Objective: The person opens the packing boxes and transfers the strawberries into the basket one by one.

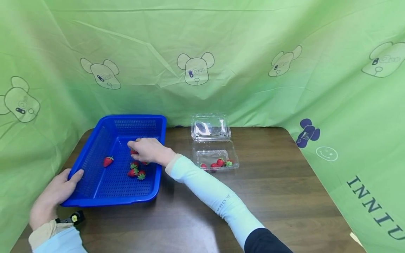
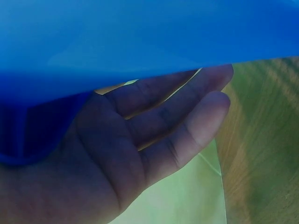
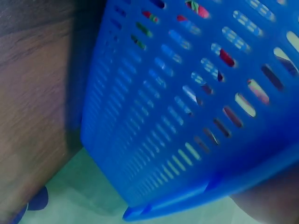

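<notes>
A blue plastic basket with slotted walls stands at the left of the table. My left hand holds its left front corner, thumb over the rim; in the left wrist view the fingers extend beneath the blue rim. Reaching in over the right side, my right hand pinches a strawberry, partly hidden by the fingers. Several more strawberries lie just in front of that hand, and a single strawberry is farther left. The slotted wall hides the right fingers in the right wrist view.
To the right of the basket, a clear plastic clamshell box stands with its lid raised at the back. Several strawberries lie along its front. Green printed cloth hangs behind and beside the wooden table.
</notes>
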`<action>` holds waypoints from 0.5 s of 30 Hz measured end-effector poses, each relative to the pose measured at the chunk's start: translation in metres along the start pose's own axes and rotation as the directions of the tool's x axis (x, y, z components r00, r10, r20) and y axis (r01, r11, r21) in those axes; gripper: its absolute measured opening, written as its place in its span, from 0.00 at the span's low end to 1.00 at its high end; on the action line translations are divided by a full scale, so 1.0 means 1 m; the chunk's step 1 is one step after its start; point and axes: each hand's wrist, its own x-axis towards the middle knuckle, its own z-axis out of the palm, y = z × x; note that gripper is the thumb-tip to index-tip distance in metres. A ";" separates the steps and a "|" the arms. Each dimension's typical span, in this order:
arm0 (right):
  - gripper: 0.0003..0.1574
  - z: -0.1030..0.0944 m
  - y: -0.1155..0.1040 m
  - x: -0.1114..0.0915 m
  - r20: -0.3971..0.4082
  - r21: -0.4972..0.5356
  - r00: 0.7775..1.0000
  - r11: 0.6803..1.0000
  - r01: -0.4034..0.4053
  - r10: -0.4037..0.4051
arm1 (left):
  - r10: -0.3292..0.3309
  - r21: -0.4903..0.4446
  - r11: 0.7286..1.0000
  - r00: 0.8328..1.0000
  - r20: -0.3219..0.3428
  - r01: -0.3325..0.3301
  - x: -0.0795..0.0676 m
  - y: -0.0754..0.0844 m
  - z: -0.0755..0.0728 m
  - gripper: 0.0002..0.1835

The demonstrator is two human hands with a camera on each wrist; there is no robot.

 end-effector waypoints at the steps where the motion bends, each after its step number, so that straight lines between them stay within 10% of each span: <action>1: 0.11 0.001 -0.001 0.001 0.017 0.006 1.000 1.000 0.002 -0.002 | -0.002 -0.001 1.000 1.000 0.002 0.002 0.000 0.000 0.000 0.38; 15: 0.05 0.014 -0.011 0.007 0.247 -0.014 0.963 0.994 -0.106 0.106 | -0.017 -0.014 1.000 1.000 0.009 0.017 0.000 0.000 0.000 0.39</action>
